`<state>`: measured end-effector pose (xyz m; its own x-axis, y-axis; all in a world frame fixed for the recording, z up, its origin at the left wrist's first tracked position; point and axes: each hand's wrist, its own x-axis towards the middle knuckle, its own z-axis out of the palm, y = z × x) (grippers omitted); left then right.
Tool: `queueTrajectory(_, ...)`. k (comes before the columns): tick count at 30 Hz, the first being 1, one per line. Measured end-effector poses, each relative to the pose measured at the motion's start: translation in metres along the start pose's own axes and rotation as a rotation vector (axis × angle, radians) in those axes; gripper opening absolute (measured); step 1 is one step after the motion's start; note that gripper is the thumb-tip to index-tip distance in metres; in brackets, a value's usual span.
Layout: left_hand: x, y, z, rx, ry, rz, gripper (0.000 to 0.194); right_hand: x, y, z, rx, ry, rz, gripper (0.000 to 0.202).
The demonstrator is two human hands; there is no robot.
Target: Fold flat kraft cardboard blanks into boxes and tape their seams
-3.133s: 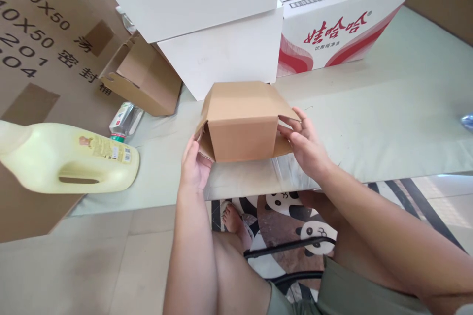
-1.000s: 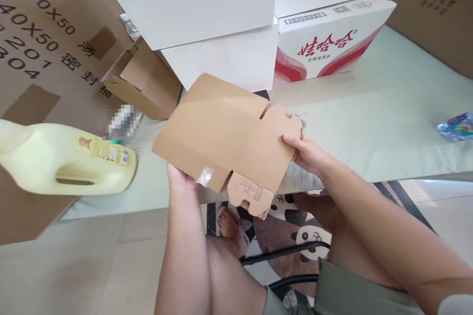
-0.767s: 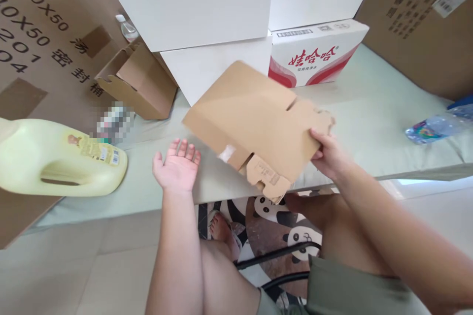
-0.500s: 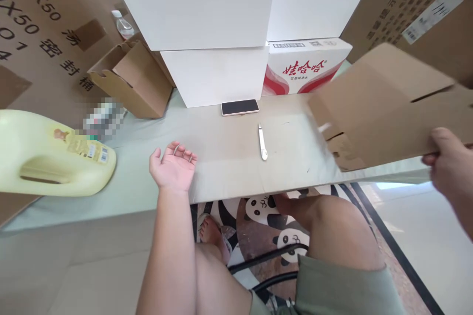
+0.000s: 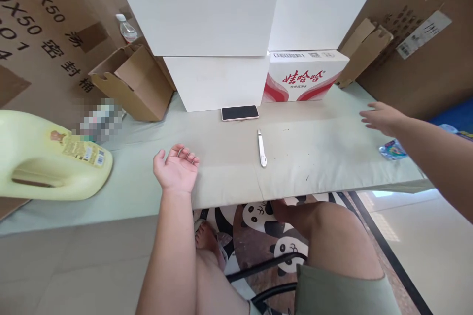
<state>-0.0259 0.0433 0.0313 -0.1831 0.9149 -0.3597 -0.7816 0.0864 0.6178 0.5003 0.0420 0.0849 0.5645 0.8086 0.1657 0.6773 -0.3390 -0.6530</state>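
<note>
My left hand [image 5: 180, 168] lies palm up near the front edge of the table, fingers loosely curled and apart, with nothing in it. My right hand [image 5: 382, 117] is over the right part of the table, its fingers stretched out and holding nothing. Just below that wrist is a clear plastic item with a blue label [image 5: 392, 150], partly hidden by the forearm. A brown cardboard box [image 5: 360, 51] stands at the back right, beyond my right hand. Between the hands lies a white utility knife [image 5: 262, 148], and behind it a phone [image 5: 240, 113] with a dark screen.
White boxes [image 5: 218, 81] are stacked at the back, beside a red-and-white carton [image 5: 301, 76]. On the left are an open cardboard box [image 5: 148, 83], a clear bottle [image 5: 127, 29] and a large yellow jug [image 5: 55, 157]. Big brown cartons flank both sides.
My right hand has let go of the cardboard box, which now stands at the back right. The hand has moved up and left, fingers extended. My left hand has stayed in place.
</note>
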Motion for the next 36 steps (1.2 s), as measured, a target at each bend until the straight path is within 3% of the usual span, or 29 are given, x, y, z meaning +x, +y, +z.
queueTrajectory(3,0.000,0.002,-0.004,-0.033,-0.024,-0.002,0.034,-0.024,-0.014,0.024,-0.019,-0.175,0.145,0.026)
queueTrajectory(7,-0.006,0.009,-0.013,-0.089,-0.062,-0.018,0.034,-0.058,-0.051,0.051,-0.057,-0.360,0.124,0.026)
queueTrajectory(12,-0.014,0.026,-0.025,-0.227,-0.055,-0.006,0.038,-0.088,-0.122,0.102,-0.115,-0.553,-0.100,0.027)
queueTrajectory(15,-0.016,0.035,-0.032,-0.308,-0.091,0.000,0.041,-0.105,-0.179,0.151,-0.143,-0.643,-0.293,0.033)
queueTrajectory(17,-0.017,0.040,-0.036,-0.323,-0.152,-0.003,0.046,-0.120,-0.224,0.187,-0.200,-0.678,-0.511,0.038)
queueTrajectory(21,-0.017,0.047,-0.041,-0.260,-0.295,-0.057,0.057,-0.153,-0.316,0.252,-0.252,-0.679,-1.016,0.040)
queueTrajectory(24,-0.015,0.053,-0.044,-0.240,-0.328,-0.062,0.059,-0.170,-0.374,0.287,-0.194,-0.652,-1.253,0.042)
queueTrajectory(27,-0.011,0.058,-0.047,-0.240,-0.356,-0.058,0.057,-0.174,-0.421,0.311,-0.113,-0.555,-1.307,0.040)
queueTrajectory(31,-0.009,0.061,-0.048,-0.228,-0.341,-0.054,0.041,-0.166,-0.467,0.336,-0.075,-0.384,-1.225,0.039)
queueTrajectory(34,-0.009,0.060,-0.047,-0.224,-0.313,-0.063,0.029,-0.158,-0.478,0.352,-0.171,-0.412,-1.164,0.034)
queueTrajectory(36,-0.008,0.057,-0.046,-0.218,-0.296,-0.060,0.028,-0.157,-0.470,0.355,-0.206,-0.438,-1.188,0.032)
